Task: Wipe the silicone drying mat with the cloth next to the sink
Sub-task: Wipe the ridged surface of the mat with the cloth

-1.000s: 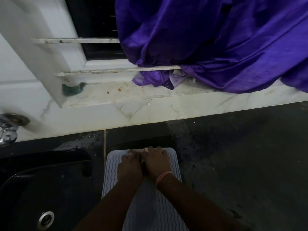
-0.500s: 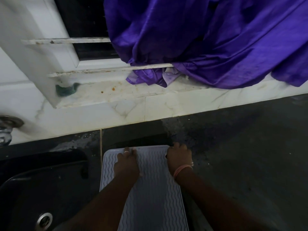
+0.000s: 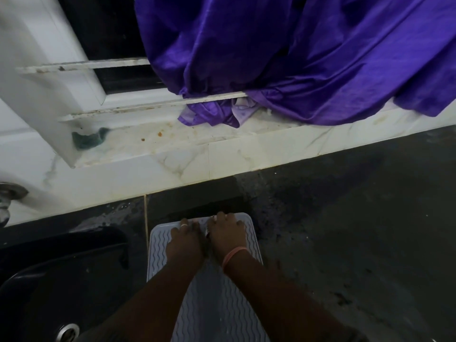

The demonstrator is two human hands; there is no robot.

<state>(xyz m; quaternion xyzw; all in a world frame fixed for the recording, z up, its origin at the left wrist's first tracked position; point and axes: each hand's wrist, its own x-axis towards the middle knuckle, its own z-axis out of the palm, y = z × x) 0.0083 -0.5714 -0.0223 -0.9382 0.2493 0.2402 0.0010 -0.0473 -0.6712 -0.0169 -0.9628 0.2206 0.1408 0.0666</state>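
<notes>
The pale grey silicone drying mat, ribbed with wavy lines, lies on the dark countertop just right of the sink. My left hand and my right hand rest side by side on the middle of its far end, fingers stretched toward the far edge and pressing down. A pink band circles my right wrist. Neither hand holds a cloth. A small teal cloth-like lump lies on the marble sill at the back left, far from both hands.
A black sink with a metal drain lies left of the mat, and a tap base shows at the left edge. Purple fabric hangs over the window sill. Wet dark countertop stretches to the right.
One second ago my hands were together at the mat's far end. They spread to its two far corners, and now they are back together in the middle.
</notes>
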